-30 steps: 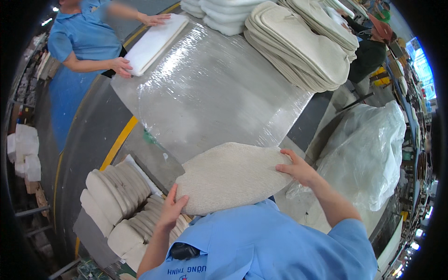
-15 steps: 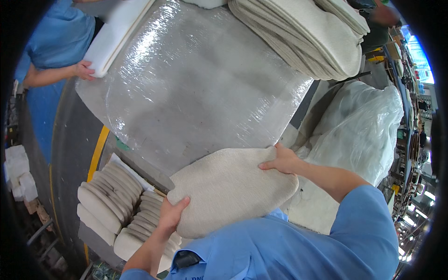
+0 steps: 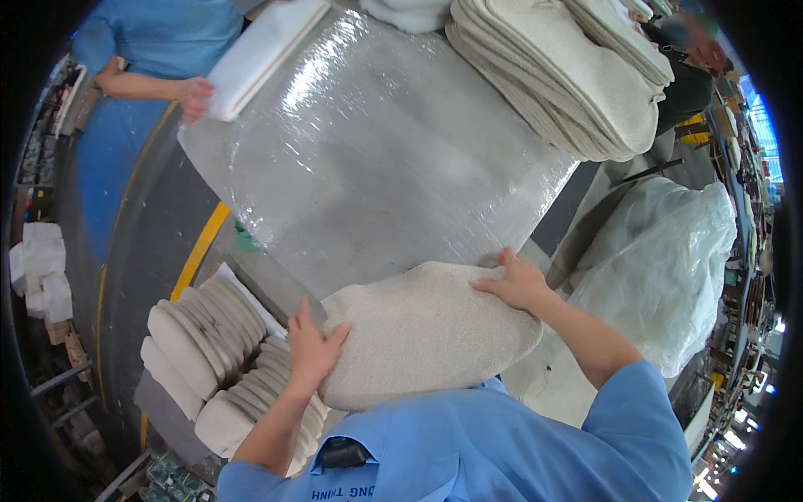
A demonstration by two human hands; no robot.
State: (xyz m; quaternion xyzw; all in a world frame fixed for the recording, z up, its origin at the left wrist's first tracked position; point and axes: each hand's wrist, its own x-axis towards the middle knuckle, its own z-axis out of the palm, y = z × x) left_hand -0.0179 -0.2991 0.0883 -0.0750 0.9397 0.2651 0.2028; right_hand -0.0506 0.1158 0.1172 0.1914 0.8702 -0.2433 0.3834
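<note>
A beige, rounded fabric pad (image 3: 431, 339) lies between my two hands, close to my body, its far edge meeting the near end of the plastic-covered table (image 3: 360, 192). My left hand (image 3: 314, 351) holds the pad's left edge, thumb against the top face and index finger pointing up along the side; the other fingers are partly hidden. At the right far corner, my right hand (image 3: 519, 284) grips the pad with the thumb on top and fingers over the edge. The pad's underside is out of sight.
Thick beige pads (image 3: 560, 84) are piled at the table's far right. Rounded pads (image 3: 209, 335) stand in rows at lower left. A plastic-wrapped bundle (image 3: 661, 259) is on the right. At far left, another person's hand (image 3: 196, 98) touches a white roll (image 3: 263, 58).
My left hand's fingers have spread and shifted to the pad's side edge. The pad appears flatter and slightly turned. The view has shifted, so the table sits farther right.
</note>
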